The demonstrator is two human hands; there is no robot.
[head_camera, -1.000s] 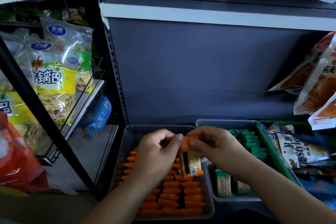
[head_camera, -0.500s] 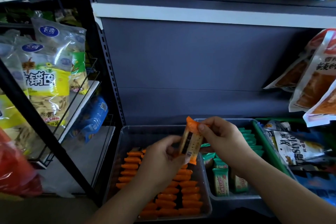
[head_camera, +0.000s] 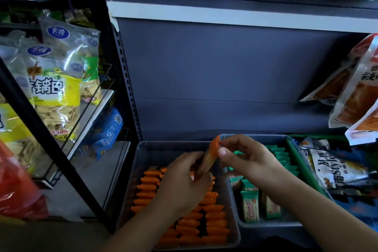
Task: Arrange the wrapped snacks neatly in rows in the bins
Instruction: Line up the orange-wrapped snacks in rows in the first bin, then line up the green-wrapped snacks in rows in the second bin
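Observation:
A clear plastic bin on the low shelf holds rows of orange-wrapped snacks standing on edge. Above that bin I hold one orange-ended wrapped snack, tilted. My right hand pinches its upper orange end between thumb and fingers. My left hand holds its lower end, and my fingers hide that end. A second clear bin to the right holds green-wrapped snacks, some standing in a row at its back and a few at its front.
The back half of the orange bin is bare. Large snack bags fill the wire rack at left, with a black rack post slanting in front. More bags hang at right, and a bag lies beside the green bin.
The snack turned edge-on in my hands, so its printed face no longer shows. Both hands stayed above the orange bin.

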